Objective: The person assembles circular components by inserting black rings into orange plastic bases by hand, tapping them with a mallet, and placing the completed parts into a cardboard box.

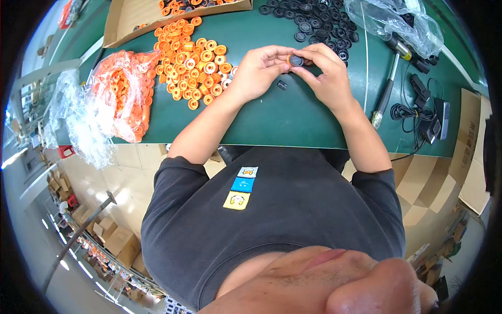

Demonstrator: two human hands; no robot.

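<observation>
Bright, even light across the table (293, 123), glare on the floor (123, 198), strong fisheye distortion toward black corners.

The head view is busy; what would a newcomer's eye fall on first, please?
The bright orange wheels left of the left hand probably come first, beside a clear bag of orange pieces. Next come the black discs heaped beyond the right hand, then the small black-and-orange piece held between the hands.
</observation>
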